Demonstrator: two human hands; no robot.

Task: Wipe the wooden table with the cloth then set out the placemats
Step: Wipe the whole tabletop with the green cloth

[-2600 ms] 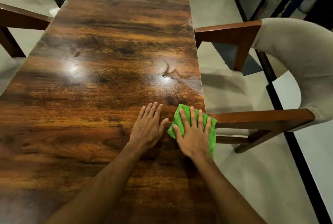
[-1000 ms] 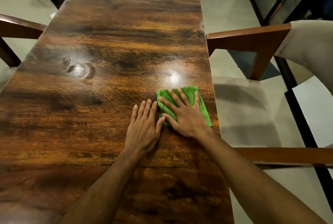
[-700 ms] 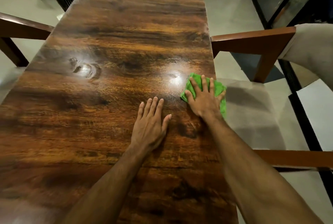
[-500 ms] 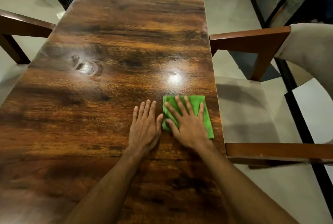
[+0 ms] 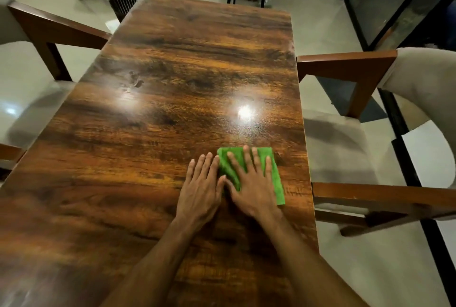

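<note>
Green cloth (image 5: pixel 275 183) is lying flat on the wooden worktop (image 5: pixel 148 158), right of centre in the frame and near the worktop's right edge. The right hand (image 5: pixel 254 190) is pressing down on it, its fingers (image 5: pixel 256 161) straight and spread, tips reaching the cloth's upper edge. The left hand (image 5: pixel 201 190) is resting palm-down on bare wood just left of the cloth, fingers straight and close together, holding nothing. A cushioned armchair (image 5: pixel 345 62) is standing at the frame's right, a second armchair (image 5: pixel 49 27) at upper left.

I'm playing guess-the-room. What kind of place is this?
Probably a dining room: a long wooden table, armchairs drawn up at both sides, and the right hand pressing a green cloth on it.
</note>
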